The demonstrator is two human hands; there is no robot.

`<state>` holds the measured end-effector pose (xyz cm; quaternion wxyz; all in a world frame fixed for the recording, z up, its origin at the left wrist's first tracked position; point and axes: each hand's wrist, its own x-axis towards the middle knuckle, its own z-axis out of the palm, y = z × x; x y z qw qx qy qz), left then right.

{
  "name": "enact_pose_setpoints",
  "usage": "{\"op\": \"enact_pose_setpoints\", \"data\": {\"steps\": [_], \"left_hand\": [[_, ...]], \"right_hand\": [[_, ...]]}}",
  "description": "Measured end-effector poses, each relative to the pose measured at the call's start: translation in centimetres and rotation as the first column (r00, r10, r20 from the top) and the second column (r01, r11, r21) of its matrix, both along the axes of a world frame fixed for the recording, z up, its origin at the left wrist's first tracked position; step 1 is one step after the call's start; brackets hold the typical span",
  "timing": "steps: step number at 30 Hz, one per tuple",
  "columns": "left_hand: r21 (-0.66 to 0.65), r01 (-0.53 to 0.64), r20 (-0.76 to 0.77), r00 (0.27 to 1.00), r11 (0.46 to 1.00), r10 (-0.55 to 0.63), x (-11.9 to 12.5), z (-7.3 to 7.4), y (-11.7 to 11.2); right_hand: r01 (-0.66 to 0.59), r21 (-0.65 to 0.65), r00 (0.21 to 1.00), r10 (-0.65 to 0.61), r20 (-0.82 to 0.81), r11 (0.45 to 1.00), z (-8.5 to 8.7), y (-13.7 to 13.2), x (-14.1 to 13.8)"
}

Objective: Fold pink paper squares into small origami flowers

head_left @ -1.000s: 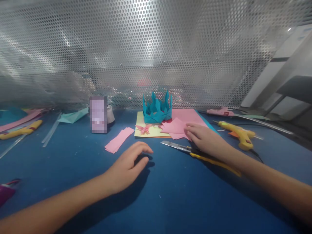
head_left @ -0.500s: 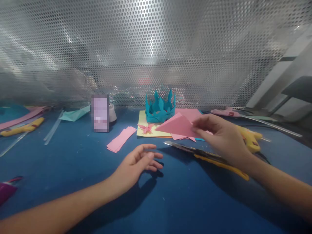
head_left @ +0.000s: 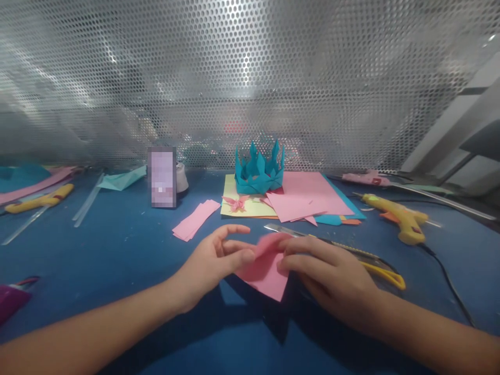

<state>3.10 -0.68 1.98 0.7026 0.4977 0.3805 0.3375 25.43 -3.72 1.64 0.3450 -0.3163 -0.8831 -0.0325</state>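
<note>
A small sheet of pink paper [head_left: 269, 276] hangs above the blue table, its upper part curling over. My right hand [head_left: 332, 276] pinches it by the right side between thumb and fingers. At its left edge is my left hand [head_left: 216, 258], thumb lying over the paper and index finger stretched away; the other fingertips are partly hidden. Behind my hands lie long-handled scissors or a cutter with a pointed metal blade [head_left: 275, 229] and a yellow loop handle [head_left: 385, 275], partly covered by my right hand.
A blue paper crown [head_left: 260, 179] stands on stacked coloured sheets [head_left: 328, 190], near a pink paper flower [head_left: 236, 203]. Pink strips [head_left: 196, 221] lie left of them. A phone [head_left: 162, 177] stands upright. Yellow glue guns lie right [head_left: 402, 219] and left [head_left: 42, 200]. Perforated metal panel [head_left: 242, 78] behind.
My right hand has brought the pink paper down and toward me from above the stack, turning it. My left hand has met its left edge.
</note>
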Motion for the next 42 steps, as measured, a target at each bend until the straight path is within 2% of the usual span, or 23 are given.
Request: {"op": "enact_pose_setpoints", "data": {"steps": [3,6,8,13,17,20,27,31,34,38,42], "left_hand": [[0.113,0.142,0.061,0.987,0.983,-0.15,-0.1,-0.1,0.0],[0.103,0.196,-0.049,0.98,0.975,-0.192,0.1,0.0,-0.1],[0.094,0.157,-0.146,0.979,0.983,-0.143,0.2,0.0,-0.1],[0.176,-0.059,-0.307,0.945,0.983,0.111,-0.1,-0.3,0.1],[0.036,-0.118,-0.204,0.971,0.992,0.123,0.0,-0.4,-0.1],[-0.046,-0.116,-0.134,0.985,0.992,0.109,0.2,-0.2,-0.4],[-0.112,0.043,-0.006,0.999,0.993,-0.044,-0.2,-0.1,-0.9],[-0.071,0.104,-0.013,0.994,0.992,-0.105,-0.2,0.2,-0.8],[-0.065,0.114,-0.004,0.993,0.991,-0.115,-0.1,0.1,-0.8],[-0.004,0.083,-0.052,0.995,0.997,-0.084,0.0,-0.4,-1.0],[0.076,0.086,-0.075,0.994,0.993,-0.081,0.2,-0.7,-1.3]], "right_hand": [[-0.009,-0.038,1.0,0.008,-0.026,0.999,-0.1,0.0,0.0],[-0.069,-0.068,0.997,0.067,-0.041,0.995,-0.1,-0.1,-0.2],[-0.098,-0.075,0.995,0.096,-0.035,0.992,0.0,-0.1,-0.3],[-0.097,-0.056,0.995,0.098,0.009,0.994,0.2,0.0,-0.5],[-0.089,0.01,0.996,0.089,0.011,0.996,0.1,0.4,-0.4],[-0.046,0.022,0.999,0.045,0.023,0.999,-0.3,0.5,-0.2],[-0.002,-0.017,0.997,0.003,0.074,1.0,-1.1,0.3,-0.1],[-0.037,-0.104,0.999,0.038,0.008,0.994,-0.8,0.7,0.0],[-0.077,-0.234,0.995,0.061,-0.076,0.969,-0.5,0.9,0.0],[-0.073,-0.431,0.973,-0.031,-0.229,0.899,-0.4,0.9,-0.3],[-0.059,-0.57,0.947,-0.135,-0.293,0.819,-0.4,1.0,-0.5]]}}
